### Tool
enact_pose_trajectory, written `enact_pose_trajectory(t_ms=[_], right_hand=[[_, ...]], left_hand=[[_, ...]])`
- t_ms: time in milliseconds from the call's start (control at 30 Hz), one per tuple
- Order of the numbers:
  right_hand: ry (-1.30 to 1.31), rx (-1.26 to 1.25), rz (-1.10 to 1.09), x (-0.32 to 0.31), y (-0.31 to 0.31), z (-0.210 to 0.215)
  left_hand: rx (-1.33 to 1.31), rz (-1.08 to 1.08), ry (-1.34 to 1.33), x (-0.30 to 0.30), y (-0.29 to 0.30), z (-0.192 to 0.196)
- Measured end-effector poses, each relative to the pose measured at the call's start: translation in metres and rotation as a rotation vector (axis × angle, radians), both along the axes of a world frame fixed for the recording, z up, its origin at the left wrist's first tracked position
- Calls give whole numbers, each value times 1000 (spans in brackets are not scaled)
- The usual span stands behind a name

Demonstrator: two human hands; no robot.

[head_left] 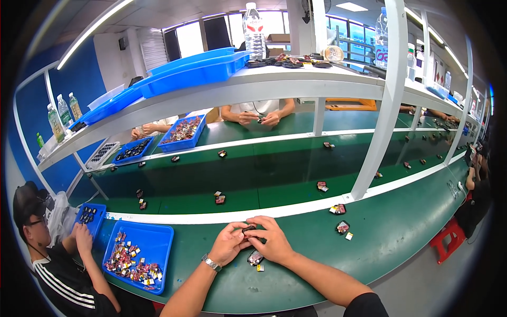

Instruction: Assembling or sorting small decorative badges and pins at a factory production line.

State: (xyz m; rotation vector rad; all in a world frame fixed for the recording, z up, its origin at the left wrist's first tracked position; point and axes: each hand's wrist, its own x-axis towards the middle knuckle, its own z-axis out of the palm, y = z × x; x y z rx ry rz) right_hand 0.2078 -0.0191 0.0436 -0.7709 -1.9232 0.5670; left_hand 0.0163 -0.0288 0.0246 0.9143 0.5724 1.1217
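Observation:
Above the green tabletop (311, 264), close to the white rail, my two hands meet. Between the fingertips of my left hand (226, 245) and my right hand (272, 244) is a small black-rimmed part (249, 229), gripped from both sides and mostly covered by the fingers. Just beneath the hands lies another small dark electronic part (255, 257) with a yellow-and-white tab beside it. To the right, a similar part (343, 227) rests on the table, and one more (337, 209) lies against the rail.
Left of my arms, a blue tray (161, 236) holds many small red-and-white pieces. Beyond the rail (211, 217), parts lie scattered along a dark green belt (274, 185). A slanted white post (381, 116) supports the overhead shelf (296, 79). Co-workers sit at left, opposite and far right.

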Motion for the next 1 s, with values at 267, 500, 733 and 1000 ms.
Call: enact_pose_trajectory(t_ms=[267, 500, 733, 1000], right_hand=[[-3, 30, 34, 1, 0, 8], [-135, 410, -79, 3, 1, 13], [-229, 600, -173, 1, -2, 11], [-212, 548, -151, 0, 2, 8]], left_hand=[[45, 35, 3, 7, -2, 6], [17, 56, -15, 4, -2, 1], [30, 67, -5, 6, -5, 9], [19, 74, 11, 6, -3, 12]])
